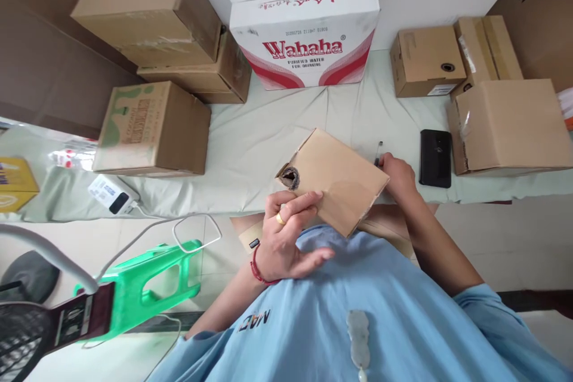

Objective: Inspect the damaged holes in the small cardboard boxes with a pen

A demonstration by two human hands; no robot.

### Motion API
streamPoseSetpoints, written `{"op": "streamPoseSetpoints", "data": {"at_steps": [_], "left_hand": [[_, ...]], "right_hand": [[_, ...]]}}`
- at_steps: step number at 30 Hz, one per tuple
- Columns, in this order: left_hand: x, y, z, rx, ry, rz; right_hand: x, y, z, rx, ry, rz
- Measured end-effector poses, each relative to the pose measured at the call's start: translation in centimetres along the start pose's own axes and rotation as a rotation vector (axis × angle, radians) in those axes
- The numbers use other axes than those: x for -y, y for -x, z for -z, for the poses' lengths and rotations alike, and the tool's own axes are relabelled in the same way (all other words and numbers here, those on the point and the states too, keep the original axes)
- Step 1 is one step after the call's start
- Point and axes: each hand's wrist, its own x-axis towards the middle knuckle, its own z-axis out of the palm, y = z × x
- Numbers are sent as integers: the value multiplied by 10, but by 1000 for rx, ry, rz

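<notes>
A small brown cardboard box (338,179) with a dark ragged hole near its left corner is tilted at the table's front edge, close to my body. My left hand (290,233), with a ring and a red bracelet, holds the box, its fingers on the upper face and the thumb stretched apart. To the right of the box, my right hand (397,176) is closed round a slim pen-like tool (379,154), whose tip points away from me. A black phone-like device (436,158) lies just right of that hand.
Cardboard boxes stand at the left (152,128) and right (510,125) of the cloth-covered table (277,125). A white and red Wahaha carton (308,42) stands at the back. A white device (113,194) with a cable and a green stool (134,292) are at lower left.
</notes>
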Motion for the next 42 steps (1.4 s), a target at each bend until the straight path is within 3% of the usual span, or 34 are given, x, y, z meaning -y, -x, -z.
{"op": "streamPoseSetpoints", "data": {"at_steps": [5, 8, 11, 13, 15, 16, 20, 23, 27, 34, 42], "left_hand": [[-3, -1, -9, -34, -107, 24], [-1, -1, -10, -34, -118, 8], [5, 0, -11, -71, -73, -12], [10, 2, -15, -126, -41, -31], [14, 4, -22, -195, -29, -54], [16, 5, -26, -227, -30, -65], [20, 6, -40, -298, -44, -81], [20, 9, -43, -309, -46, -67], [21, 17, -42, -295, -26, -40], [27, 22, -52, -328, 3, -55], [31, 19, -57, -356, -25, -58]], "right_hand": [[16, -24, 4, 69, -33, 15], [14, -30, 19, 32, -158, 38], [15, -23, 50, -126, -546, 109], [25, -8, 75, -249, -951, 207], [45, 13, 96, -272, -1203, 363], [58, 24, 104, -225, -1285, 460], [115, 58, 115, 197, -1097, 752], [149, 61, 108, 418, -854, 871], [167, 52, 96, 435, -727, 914], [157, 57, 94, 394, -702, 878], [158, 53, 91, 410, -540, 970]]}}
